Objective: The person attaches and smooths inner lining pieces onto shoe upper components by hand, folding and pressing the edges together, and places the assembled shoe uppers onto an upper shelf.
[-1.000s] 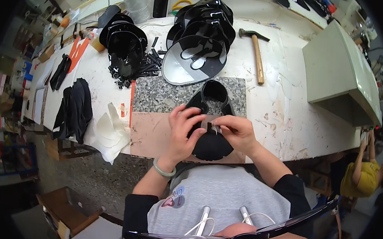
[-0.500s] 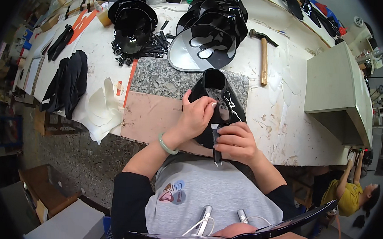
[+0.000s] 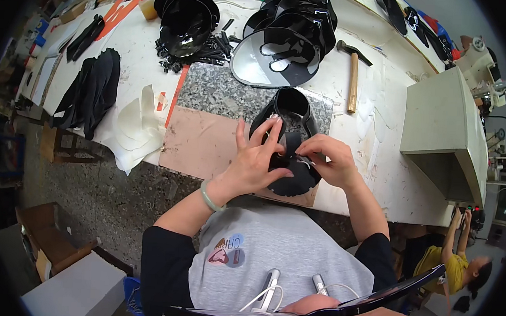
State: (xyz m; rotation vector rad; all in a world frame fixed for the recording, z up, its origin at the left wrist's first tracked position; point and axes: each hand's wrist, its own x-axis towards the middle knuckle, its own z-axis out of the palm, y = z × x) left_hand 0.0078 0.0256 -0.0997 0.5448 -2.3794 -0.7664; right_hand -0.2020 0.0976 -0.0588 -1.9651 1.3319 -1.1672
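A black shoe upper (image 3: 291,184) lies at the near edge of the table, its round heel opening turned away from me. A short black strap (image 3: 291,142) crosses its middle. My left hand (image 3: 254,162) lies over the upper's left side, fingers and thumb spread, the fingertips touching its edge and the strap. With thumb and fingers closed, my right hand (image 3: 332,160) pinches the strap's right end; a small light-coloured bit shows beneath the fingertips. What exactly sits inside that pinch is hidden.
A grey speckled stone slab (image 3: 211,90) and a tan board (image 3: 194,138) lie under the work. Glossy black uppers (image 3: 293,51) are stacked behind. A hammer (image 3: 353,77) rests at right, beside a grey box (image 3: 438,110). Black pieces (image 3: 90,92) and cream pieces (image 3: 137,129) lie left.
The dark strip that hung toward me is now across the upper. My left fingers have spread out over the upper, and my right hand has moved slightly up and right into a pinch.
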